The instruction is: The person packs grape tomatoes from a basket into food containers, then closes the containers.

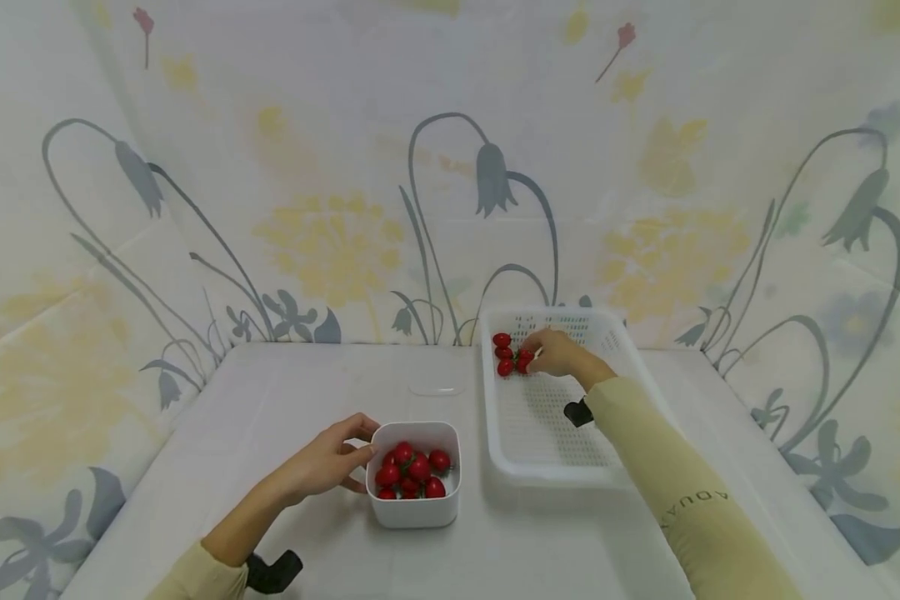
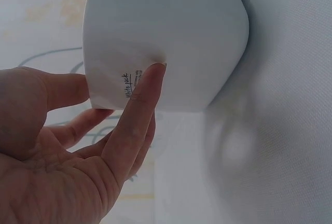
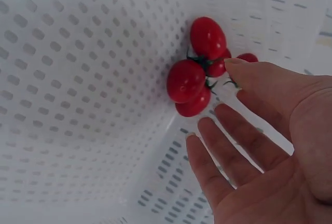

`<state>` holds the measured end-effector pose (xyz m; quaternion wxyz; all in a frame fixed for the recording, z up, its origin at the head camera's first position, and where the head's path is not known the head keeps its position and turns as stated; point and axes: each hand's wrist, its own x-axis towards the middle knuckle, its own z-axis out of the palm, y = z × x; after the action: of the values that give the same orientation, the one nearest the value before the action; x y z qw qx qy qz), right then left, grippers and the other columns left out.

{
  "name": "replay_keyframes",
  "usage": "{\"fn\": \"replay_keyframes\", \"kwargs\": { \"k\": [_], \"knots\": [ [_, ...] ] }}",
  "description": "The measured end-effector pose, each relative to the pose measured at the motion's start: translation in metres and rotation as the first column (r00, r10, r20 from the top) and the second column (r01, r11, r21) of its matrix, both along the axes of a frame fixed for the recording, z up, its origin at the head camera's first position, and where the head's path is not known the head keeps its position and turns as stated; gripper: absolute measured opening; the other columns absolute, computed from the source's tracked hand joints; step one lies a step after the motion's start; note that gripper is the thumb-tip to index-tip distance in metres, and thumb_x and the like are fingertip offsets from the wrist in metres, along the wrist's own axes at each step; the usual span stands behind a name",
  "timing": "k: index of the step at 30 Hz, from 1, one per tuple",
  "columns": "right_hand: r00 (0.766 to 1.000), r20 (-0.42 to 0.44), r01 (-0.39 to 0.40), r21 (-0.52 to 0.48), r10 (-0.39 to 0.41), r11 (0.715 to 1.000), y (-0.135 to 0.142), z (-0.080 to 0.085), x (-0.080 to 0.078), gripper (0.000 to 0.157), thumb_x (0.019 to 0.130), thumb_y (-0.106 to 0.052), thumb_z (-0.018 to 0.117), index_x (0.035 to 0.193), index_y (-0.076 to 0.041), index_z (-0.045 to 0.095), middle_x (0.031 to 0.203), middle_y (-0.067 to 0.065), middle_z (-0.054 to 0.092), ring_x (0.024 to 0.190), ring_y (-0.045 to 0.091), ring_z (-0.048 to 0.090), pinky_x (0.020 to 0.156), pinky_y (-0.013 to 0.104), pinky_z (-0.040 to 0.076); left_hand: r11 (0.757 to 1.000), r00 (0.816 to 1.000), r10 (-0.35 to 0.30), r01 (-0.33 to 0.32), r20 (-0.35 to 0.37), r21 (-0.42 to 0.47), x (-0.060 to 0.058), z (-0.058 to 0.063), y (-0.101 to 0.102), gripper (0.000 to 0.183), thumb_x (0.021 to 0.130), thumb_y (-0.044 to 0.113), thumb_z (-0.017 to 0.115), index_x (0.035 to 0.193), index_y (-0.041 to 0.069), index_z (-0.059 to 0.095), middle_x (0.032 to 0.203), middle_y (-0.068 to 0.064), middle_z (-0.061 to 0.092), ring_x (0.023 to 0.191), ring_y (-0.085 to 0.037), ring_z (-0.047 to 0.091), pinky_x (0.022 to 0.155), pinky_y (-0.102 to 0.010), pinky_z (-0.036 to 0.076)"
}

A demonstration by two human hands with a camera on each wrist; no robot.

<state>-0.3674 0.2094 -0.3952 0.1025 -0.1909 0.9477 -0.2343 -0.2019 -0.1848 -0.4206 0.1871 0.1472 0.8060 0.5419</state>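
My left hand holds a small white square box by its left side, one finger pressed to the printed outer wall and the thumb at the rim. Several cherry tomatoes with green stems lie inside it. Over the far left part of a white perforated basket, my right hand reaches down to a small group of cherry tomatoes. In the right wrist view its thumb overlaps a tomato, while the other fingers extend fairly straight beside the cluster.
A clear, flat oval piece lies on the white table behind the box. The basket's raised walls surround the right hand. A flower-patterned cloth hangs along the back and sides of the table.
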Motion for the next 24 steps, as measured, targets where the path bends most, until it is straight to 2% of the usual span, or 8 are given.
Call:
{"fn": "replay_keyframes", "kwargs": {
  "k": [7, 12, 19, 24],
  "knots": [
    [1.000, 0.021, 0.020, 0.102, -0.022, 0.995, -0.007, -0.015, -0.009, 0.045, 0.090, -0.003, 0.071, 0.132, 0.009, 0.060, 0.134, 0.027, 0.060, 0.127, 0.043, 0.053, 0.111, 0.055, 0.044, 1.000, 1.000, 0.005, -0.005, 0.003, -0.006, 0.000, 0.001, 0.001, 0.026, 0.105, 0.011, 0.057, 0.130, 0.004, 0.054, 0.132, -0.021, 0.055, 0.113, -0.038, 0.064, 0.070, -0.044, 0.065],
    [0.998, 0.014, 0.052, 0.150, -0.055, 0.987, -0.009, -0.026, -0.011, 0.041, 0.090, -0.005, 0.072, 0.128, 0.008, 0.064, 0.127, 0.023, 0.065, 0.120, 0.038, 0.058, 0.107, 0.051, 0.048, 1.000, 1.000, 0.010, -0.010, 0.008, -0.010, 0.000, 0.002, 0.002, 0.026, 0.104, 0.011, 0.057, 0.129, 0.004, 0.055, 0.132, -0.021, 0.055, 0.113, -0.038, 0.064, 0.070, -0.044, 0.065],
    [1.000, 0.012, 0.014, 0.163, -0.017, 0.987, -0.007, -0.032, -0.008, 0.021, 0.087, -0.007, 0.078, 0.103, 0.004, 0.073, 0.099, 0.014, 0.071, 0.092, 0.027, 0.065, 0.085, 0.039, 0.057, 1.000, 1.000, 0.018, -0.018, 0.013, -0.021, 0.002, 0.004, 0.002, 0.026, 0.104, 0.011, 0.058, 0.129, 0.004, 0.055, 0.133, -0.022, 0.055, 0.112, -0.037, 0.064, 0.070, -0.044, 0.065],
    [0.993, 0.100, 0.045, 0.140, -0.059, 0.989, -0.004, -0.030, -0.002, 0.015, 0.088, -0.013, 0.081, 0.091, 0.000, 0.073, 0.084, 0.008, 0.070, 0.074, 0.018, 0.065, 0.068, 0.031, 0.060, 1.000, 1.000, 0.014, -0.014, 0.011, -0.019, 0.002, 0.004, 0.002, 0.026, 0.104, 0.012, 0.058, 0.129, 0.004, 0.055, 0.133, -0.022, 0.055, 0.113, -0.038, 0.064, 0.070, -0.044, 0.065]
  ]
}}
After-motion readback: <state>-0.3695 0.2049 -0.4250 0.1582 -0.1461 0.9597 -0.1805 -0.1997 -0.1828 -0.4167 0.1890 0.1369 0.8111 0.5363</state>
